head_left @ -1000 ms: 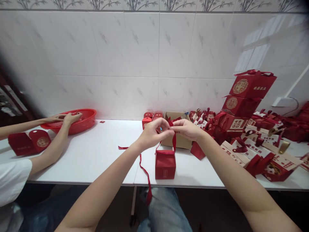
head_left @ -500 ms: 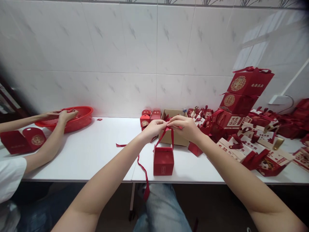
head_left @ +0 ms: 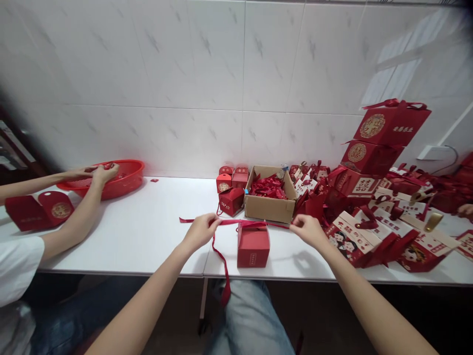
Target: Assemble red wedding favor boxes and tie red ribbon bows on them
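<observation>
A small red gift box (head_left: 253,249) stands upright on the white table in front of me. Across its top runs a red ribbon (head_left: 229,222), stretched out to both sides. My left hand (head_left: 202,230) pinches the ribbon left of the box, and my right hand (head_left: 307,230) pinches its other end on the right. Both hands are apart from the box itself. Another loose red ribbon (head_left: 222,259) hangs over the table's front edge, left of the box.
Behind the box stands a cardboard box (head_left: 269,208) full of red ribbons, beside small red boxes (head_left: 231,202). Stacked gift boxes (head_left: 373,157) and white-topped boxes (head_left: 354,236) crowd the right. At left, a co-worker's hands (head_left: 101,173) are over a red plastic basket (head_left: 130,186), near an open red box (head_left: 40,212).
My hands were together above the gift box with the ribbon raised. They have moved down and apart, left and right, pulling the ribbon taut across the box top.
</observation>
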Motion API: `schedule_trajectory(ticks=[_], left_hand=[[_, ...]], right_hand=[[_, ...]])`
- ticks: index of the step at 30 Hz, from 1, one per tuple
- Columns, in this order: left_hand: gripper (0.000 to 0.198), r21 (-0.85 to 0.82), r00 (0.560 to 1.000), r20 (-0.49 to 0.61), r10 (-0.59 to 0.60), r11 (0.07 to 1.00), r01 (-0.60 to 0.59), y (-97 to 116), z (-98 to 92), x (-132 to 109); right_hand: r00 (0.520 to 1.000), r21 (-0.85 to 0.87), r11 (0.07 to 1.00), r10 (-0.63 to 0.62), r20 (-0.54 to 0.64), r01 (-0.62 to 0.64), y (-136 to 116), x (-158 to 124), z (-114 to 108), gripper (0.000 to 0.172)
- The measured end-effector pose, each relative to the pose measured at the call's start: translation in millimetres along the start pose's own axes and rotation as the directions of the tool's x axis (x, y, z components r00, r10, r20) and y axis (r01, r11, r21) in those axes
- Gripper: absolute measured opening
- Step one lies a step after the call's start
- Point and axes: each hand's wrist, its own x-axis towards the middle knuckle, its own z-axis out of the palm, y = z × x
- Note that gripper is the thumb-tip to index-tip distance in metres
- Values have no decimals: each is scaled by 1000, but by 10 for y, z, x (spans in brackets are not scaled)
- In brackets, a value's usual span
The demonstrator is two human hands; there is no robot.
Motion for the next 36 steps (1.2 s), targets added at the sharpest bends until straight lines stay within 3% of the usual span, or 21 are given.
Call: schedule_trajectory(ticks=[4, 9, 17, 23, 32, 36], left_hand=[[35, -72, 991, 106, -82, 993, 90, -368, 240, -212], [35, -94, 989, 73, -130, 986, 136, -428, 437, -261], [31, 20, 975, -49, -215, 976, 216, -634, 504, -513], [28, 162, 942, -220, -254, 943, 292, -804, 473, -688], [28, 185, 877, -377, -299, 903, 387, -839, 462, -662], [29, 168, 873, -356, -334, 896, 411, -868, 484, -628]], right_hand=[[991, 1, 995, 97, 92, -98, 386, -259, 280, 20], [988, 14, 989, 147, 56, -148, 482, -431, 463, 18], [972, -41, 975, 216, -97, -220, 705, -594, 503, 23], [952, -91, 961, 239, -189, -259, 873, -692, 421, 26], [949, -125, 958, 229, -217, -260, 947, -712, 381, 27], [930, -137, 937, 284, -234, -321, 975, -703, 337, 26]])
